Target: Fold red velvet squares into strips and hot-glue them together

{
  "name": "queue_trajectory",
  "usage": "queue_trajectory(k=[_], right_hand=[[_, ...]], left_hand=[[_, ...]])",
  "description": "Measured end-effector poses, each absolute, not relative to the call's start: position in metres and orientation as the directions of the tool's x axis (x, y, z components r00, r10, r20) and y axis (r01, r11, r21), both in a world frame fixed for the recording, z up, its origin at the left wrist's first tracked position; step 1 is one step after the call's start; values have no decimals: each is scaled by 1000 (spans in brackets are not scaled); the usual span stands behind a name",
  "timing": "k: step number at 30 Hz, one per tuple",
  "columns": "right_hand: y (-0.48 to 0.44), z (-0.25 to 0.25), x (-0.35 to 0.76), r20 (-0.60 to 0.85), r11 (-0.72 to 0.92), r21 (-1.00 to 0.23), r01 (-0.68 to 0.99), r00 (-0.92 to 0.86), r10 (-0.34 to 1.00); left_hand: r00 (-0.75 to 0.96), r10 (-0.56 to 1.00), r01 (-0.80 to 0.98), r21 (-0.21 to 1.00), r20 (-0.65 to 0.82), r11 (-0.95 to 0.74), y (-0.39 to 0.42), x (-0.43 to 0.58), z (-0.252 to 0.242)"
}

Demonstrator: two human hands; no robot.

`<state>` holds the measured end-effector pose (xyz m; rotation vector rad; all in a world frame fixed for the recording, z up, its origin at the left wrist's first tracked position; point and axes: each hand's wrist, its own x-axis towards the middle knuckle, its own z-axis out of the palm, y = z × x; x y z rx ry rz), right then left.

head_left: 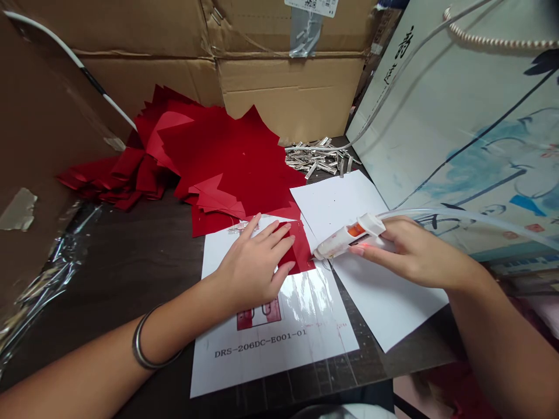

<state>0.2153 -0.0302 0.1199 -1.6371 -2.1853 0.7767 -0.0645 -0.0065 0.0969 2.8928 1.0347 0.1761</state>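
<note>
Cardboard point(288, 96) walls the back of the dark tabletop point(144, 250); a painted panel point(471, 145) stands at right. Red cloth point(227, 145) and metal clips point(323, 160) lie toward the back. The left hand point(253, 265) rests its spread fingers on a red piece point(302, 249) atop a printed sheet point(323, 326); the right hand's point(413, 250) fingers grip a glue gun point(338, 243), tip at the piece's edge.

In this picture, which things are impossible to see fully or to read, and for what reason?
Head view:
Printed picture: partly hidden by the left hand.
Red piece: partly covered by the same hand.
Glue gun: handle mostly hidden inside the right hand.
Clear tube: cut off by the right edge.
Faint red writing: too small.
</note>
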Motion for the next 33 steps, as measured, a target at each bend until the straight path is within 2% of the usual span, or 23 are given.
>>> queue_trajectory(k=[7, 13, 18, 22, 29, 33], right_hand=[[-28, 122, 212, -78, 273, -557, 784, -377, 923], [-28, 123, 213, -90, 245, -614, 750, -375, 922], [-27, 122, 212, -47, 219, -660, 719, -331, 943], [-25, 118, 213, -32, 218, -603, 767, -296, 955], [-30, 118, 209, -21, 304, -423, 854, -345, 939], [-32, 119, 205, -15, 315, -379, 870, -346, 938]], left_hand=[[770, 631, 623, 103, 99, -776, -6, -65, 97], [770, 633, 626, 96, 76, -774, -7, -65, 97], [770, 633, 626, 102, 72, -773, -7, -65, 97], [769, 634, 627, 99, 81, -773, -7, -65, 97], [769, 635, 629, 91, 68, -772, -7, -65, 97], [770, 635, 629, 92, 63, -772, -6, -65, 96]])
